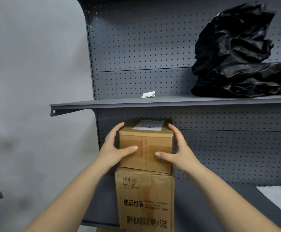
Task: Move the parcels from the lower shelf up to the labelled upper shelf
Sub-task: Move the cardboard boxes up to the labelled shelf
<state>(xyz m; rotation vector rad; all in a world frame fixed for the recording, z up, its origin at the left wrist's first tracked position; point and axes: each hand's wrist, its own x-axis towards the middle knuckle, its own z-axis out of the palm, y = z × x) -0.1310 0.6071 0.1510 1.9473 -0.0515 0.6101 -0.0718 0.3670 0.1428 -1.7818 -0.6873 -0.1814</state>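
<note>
Small parcel [145,146] atop the larger carton [144,200], lower shelf [203,198]. My left hand [113,148] and right hand [176,148] clasp its opposite sides, thumbs on the front, so that it should lift level toward the upper shelf [119,103].

A small box [146,144] sits on a larger box [145,200] on the lower shelf [203,206], under the upper shelf [119,102]. On the upper shelf, a paper scrap [148,95] lies left of the bags [233,54].
</note>
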